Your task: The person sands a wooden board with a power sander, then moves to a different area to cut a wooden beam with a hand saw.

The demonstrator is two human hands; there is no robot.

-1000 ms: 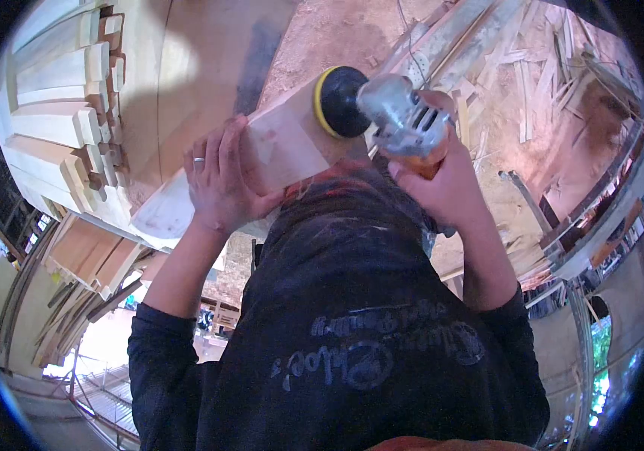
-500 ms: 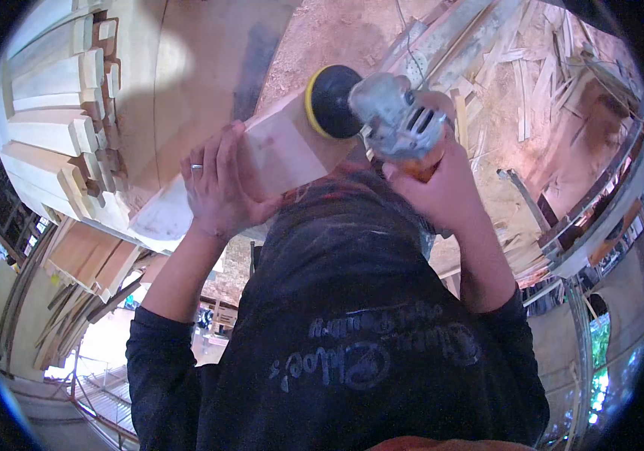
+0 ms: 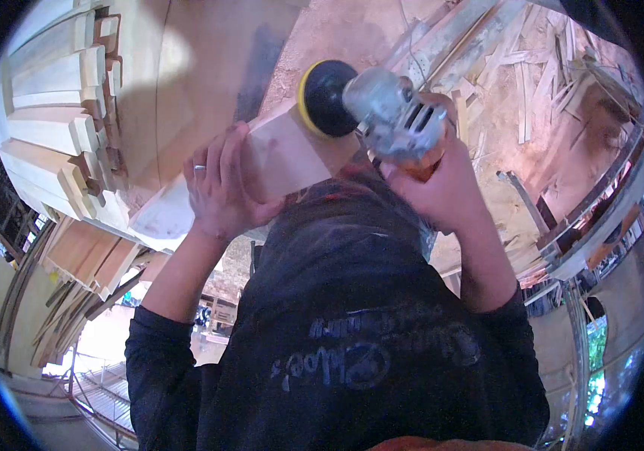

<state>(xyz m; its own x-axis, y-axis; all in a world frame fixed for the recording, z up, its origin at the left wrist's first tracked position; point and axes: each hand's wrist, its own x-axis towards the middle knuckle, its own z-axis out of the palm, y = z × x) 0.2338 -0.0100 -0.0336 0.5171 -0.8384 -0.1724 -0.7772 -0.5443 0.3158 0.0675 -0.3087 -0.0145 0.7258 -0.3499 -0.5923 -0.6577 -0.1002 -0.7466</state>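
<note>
My left hand (image 3: 220,184), with a ring on one finger, is wrapped over a pale wooden board (image 3: 280,154), thumb on the near edge and fingers across its face. The board slants up to the right against my front. My right hand (image 3: 446,192) grips the body of an angle grinder (image 3: 397,113) with a worn metal head. On the grinder is a round black sanding pad (image 3: 331,98) with a yellow rim, tilted on edge at the board's right end. The pad's working face is turned away from me.
Stacked wooden pieces (image 3: 51,105) stand on the left beside a large flat panel (image 3: 209,68). Offcuts and scrap strips (image 3: 540,90) litter the dusty floor at right. Long planks (image 3: 457,45) lie at the top, with a thin cord (image 3: 410,45) running past them.
The grinder and its pad have shifted slightly left along the board, with my right hand following. My left hand keeps its hold in nearly the same place.
</note>
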